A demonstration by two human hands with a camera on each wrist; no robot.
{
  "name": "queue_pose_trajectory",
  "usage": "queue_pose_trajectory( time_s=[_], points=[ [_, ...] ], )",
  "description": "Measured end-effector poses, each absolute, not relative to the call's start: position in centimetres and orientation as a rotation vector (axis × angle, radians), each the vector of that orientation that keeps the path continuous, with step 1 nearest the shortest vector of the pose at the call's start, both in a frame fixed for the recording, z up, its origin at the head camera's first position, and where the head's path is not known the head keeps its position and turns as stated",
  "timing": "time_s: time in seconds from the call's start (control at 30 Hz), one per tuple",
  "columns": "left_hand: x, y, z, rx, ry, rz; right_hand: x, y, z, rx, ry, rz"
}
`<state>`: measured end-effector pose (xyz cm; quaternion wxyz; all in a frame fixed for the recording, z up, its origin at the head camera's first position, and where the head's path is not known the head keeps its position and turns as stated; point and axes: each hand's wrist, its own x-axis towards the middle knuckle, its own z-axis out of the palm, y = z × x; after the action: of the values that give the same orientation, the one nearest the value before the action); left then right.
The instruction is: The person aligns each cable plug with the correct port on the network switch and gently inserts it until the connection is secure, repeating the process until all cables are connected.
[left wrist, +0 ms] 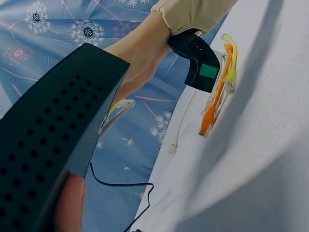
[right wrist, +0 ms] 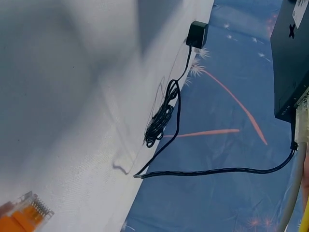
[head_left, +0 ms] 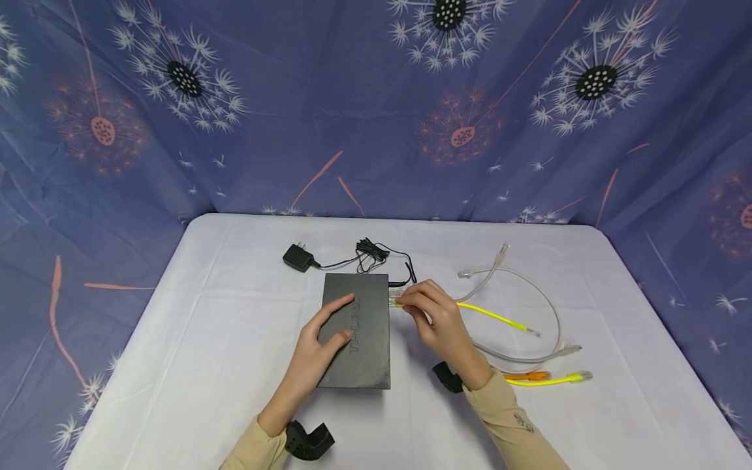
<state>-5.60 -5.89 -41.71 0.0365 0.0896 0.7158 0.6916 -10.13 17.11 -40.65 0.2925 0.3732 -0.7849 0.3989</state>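
A dark grey TP-LINK network switch (head_left: 364,365) is held off the white table by my left hand (head_left: 320,339). The thumb and a finger lie across its top; a fingertip (left wrist: 71,203) shows at the vented casing in the left wrist view. At the switch's right side, my right hand (head_left: 431,320) pinches the plug end of a yellow network cable (head_left: 490,313) at the ports. Next to it a grey network cable (right wrist: 293,188) runs to the same port side. The fingers partly hide the plugs. A black power lead (head_left: 397,284) also enters that side.
Behind the switch lie a black power adapter (head_left: 299,258) and its bundled cord (head_left: 371,251). Grey cables (head_left: 555,307) loop over the table's right half. An orange cable (head_left: 531,376) and another yellow cable (head_left: 564,379) lie near my right sleeve.
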Motion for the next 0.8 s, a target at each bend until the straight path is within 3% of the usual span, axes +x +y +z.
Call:
queue_pose_trajectory(
  time_s=[0.8],
  points=[
    [-5.8, -6.2, -41.9, 0.245, 2.183, 2.166, -9.0, 18.1, -40.8, 0.929, -2.092, 1.103]
  ],
)
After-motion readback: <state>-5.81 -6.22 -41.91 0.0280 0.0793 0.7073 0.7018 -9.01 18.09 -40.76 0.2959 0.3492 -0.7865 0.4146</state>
